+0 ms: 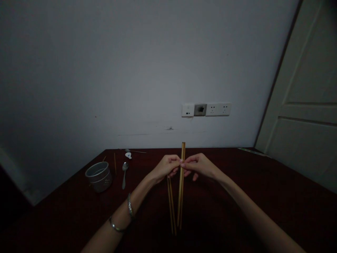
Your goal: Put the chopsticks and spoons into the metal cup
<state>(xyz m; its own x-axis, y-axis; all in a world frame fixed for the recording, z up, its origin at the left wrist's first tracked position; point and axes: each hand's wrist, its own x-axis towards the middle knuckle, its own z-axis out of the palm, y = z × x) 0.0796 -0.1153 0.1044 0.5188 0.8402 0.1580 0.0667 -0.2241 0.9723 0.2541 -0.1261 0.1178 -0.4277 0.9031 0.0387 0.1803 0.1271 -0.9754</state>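
At the near side, two metal bangles (130,206) sit around the left forearm. A pair of thin sticks (172,207) extends below the left hand (168,166); whether its fingers grip these cannot be told. In the middle, over the dark red table (276,182), the taller chopsticks (180,196) stand nearly upright and side by side. The left thumb and fingers are closed on them, and the right hand (197,166) pinches them at the same height, its lower fingers loosely curled. To the left, a metal cup (98,177) stands near a spoon (124,175), with a slim stick (115,163) between them. Farther lies a small white piece (128,155). Behind, sockets (218,109) are on the wall (147,70).
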